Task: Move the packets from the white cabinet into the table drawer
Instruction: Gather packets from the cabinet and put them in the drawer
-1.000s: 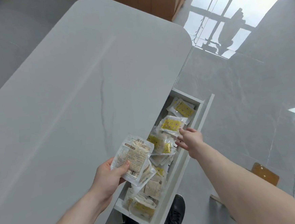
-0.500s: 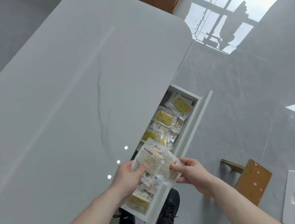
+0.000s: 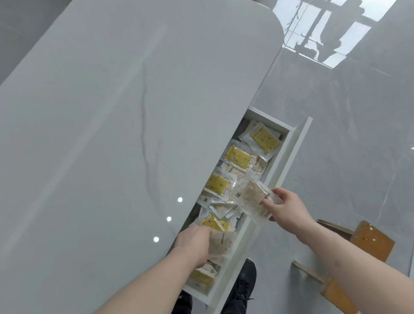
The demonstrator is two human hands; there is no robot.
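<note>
The open table drawer (image 3: 286, 165) juts from under the grey table top (image 3: 100, 140), and everything here is placed against it. The right hand (image 3: 285, 209) hovers over the drawer's outer front edge, about halfway along its length, pinching a clear packet (image 3: 251, 199) with pale brown contents: the thumb lies on the packet's upper face at its right-hand edge, and the other fingers are curled beneath it, mostly hidden, so the packet sticks out leftward from the fingertips and hangs tilted above the drawer's interior, not touching the pile below. The left hand (image 3: 195, 244) reaches into the near part of the drawer from the table-top side; its fingers point down into the drawer and are covered by a pale whitish packet (image 3: 223, 246) lying against them, so whether they grip it or merely press on it cannot be told. Inside the drawer lies a loose heap of packets (image 3: 238, 158), several with yellow printed fronts, spread from the far end wall to the near end, overlapping one another. Beyond the drawer's front panel, on the glossy grey floor (image 3: 346, 121), stand the person's black shoes (image 3: 245, 275), just below the drawer's near corner, and some brown wooden pieces (image 3: 371, 240) lie farther out to the right of it.
</note>
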